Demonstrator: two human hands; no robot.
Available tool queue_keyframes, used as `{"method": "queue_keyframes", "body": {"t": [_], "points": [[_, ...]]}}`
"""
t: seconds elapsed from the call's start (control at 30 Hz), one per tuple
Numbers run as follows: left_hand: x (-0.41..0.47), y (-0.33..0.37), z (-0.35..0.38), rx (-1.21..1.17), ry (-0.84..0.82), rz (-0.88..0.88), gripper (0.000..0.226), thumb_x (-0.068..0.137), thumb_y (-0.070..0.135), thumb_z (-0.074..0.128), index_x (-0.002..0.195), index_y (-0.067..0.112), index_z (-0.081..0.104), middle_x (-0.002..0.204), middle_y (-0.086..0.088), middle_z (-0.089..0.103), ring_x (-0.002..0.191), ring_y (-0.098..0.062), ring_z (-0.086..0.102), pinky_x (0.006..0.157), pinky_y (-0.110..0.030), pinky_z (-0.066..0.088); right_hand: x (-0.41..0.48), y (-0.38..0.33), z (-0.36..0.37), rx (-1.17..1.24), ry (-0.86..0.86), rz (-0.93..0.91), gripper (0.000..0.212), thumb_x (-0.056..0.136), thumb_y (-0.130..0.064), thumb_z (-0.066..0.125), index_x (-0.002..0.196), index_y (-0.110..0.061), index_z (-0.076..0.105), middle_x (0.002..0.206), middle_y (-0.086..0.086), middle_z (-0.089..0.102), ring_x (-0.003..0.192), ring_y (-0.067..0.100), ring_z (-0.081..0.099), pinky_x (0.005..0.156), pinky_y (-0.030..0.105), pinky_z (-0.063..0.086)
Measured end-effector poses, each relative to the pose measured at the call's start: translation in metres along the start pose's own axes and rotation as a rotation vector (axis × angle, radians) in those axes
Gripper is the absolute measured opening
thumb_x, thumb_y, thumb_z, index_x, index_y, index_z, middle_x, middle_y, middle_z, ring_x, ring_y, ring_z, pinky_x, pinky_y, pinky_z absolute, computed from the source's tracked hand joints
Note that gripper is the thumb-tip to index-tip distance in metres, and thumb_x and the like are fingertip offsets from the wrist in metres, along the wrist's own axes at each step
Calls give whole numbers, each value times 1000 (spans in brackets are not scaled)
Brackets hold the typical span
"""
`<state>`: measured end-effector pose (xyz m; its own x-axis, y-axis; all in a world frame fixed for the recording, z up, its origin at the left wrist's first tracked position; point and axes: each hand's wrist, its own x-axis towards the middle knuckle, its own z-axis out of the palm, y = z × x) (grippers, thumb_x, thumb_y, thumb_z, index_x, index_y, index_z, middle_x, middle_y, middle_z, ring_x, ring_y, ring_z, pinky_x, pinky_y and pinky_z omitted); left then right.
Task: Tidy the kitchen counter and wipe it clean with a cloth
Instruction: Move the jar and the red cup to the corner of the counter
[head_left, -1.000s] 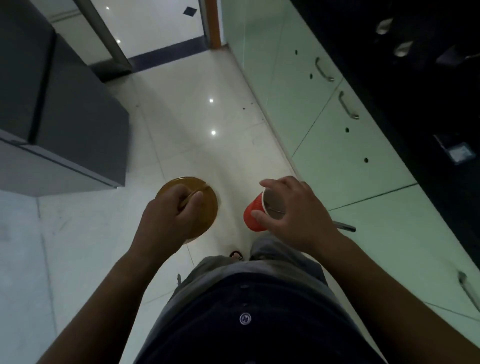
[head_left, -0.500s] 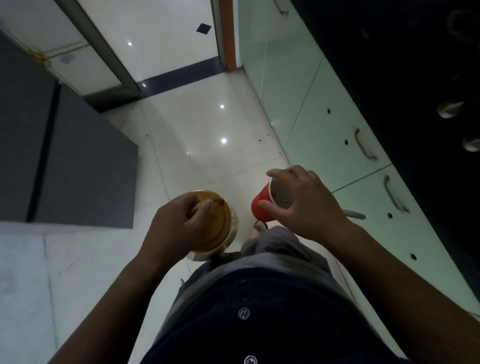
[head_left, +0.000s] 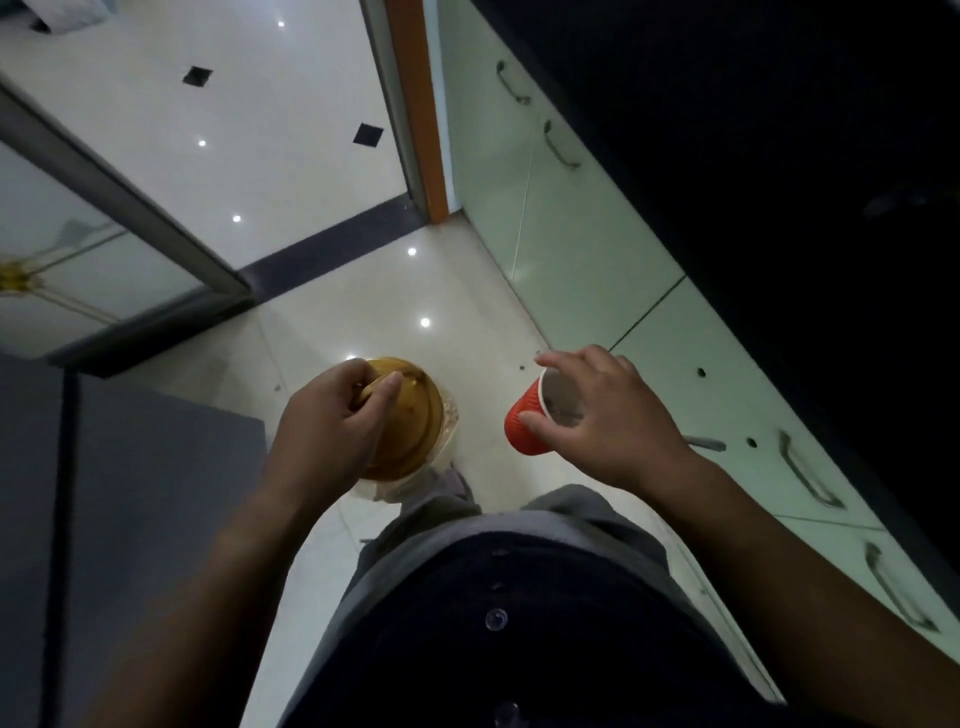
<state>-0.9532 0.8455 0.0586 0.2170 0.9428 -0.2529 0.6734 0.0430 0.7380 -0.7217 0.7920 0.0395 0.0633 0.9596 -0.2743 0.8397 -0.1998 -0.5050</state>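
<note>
Cup (head_left: 525, 425), red and ribbed, hangs in the air over the floor, carried by the right hand (head_left: 605, 422). Its long axis leans: the mouth tips up and toward the cabinets, the base down and toward the jar. The hand comes over the top, the thumb pressed on the ribbed side and the other fingers curled over the rim on the far side, so the cup is pinched between them. Inside shows pale and dim; I cannot tell whether anything is in it.

The left hand (head_left: 332, 423) carries a jar (head_left: 415, 431) just beside the cup, the two apart. Its amber lid faces up, and the fingers are closed round a knob or handle on the lid, thumb laid across it. Below the lid a clear wall shows, with something pale inside that I cannot make out.

Both are held at about waist height in front of a dark buttoned shirt (head_left: 519, 623). Underneath is a glossy pale tiled floor (head_left: 332, 322) dotted with reflected lights. Pale green cabinets (head_left: 571, 249) with metal handles run along the right, under a black counter (head_left: 779, 156) whose top is too dark to read. A grey unit (head_left: 130, 519) stands to the left.
</note>
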Motion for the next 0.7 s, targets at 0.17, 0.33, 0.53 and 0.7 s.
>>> {"method": "queue_keyframes", "body": {"t": [0.17,0.33,0.53,0.7], "points": [[102,18,-45,59,-53,99,35,84,48,46,91,16,59,84,0,61,81,-20,58,65,-33,52,98,-33,-39,13,120,43,63,79,-52,62,133,-30,40,130,-1,47,115,18,41,85,25,32],[194,37,-64,78,-70,155,28,89,43,51,88,17,60,86,-4,65,82,-22,61,70,-45,55,167,-33,-59,54,160,131,62,78,-52,61,133,-31,40,130,-2,46,116,17,41,85,25,32],[324,74,-72,139,-86,182,16,88,41,51,89,26,55,82,10,58,80,-13,56,61,-28,48,259,-8,-79,133,154,241,62,79,-53,60,134,-35,37,136,-7,41,120,15,37,86,25,32],[425,134,-73,163,-140,194,18,87,47,48,91,32,56,86,8,60,84,-16,59,61,-27,50,353,13,-145,148,227,267,63,79,-53,60,134,-35,36,137,-7,37,123,16,35,86,29,33]]}}
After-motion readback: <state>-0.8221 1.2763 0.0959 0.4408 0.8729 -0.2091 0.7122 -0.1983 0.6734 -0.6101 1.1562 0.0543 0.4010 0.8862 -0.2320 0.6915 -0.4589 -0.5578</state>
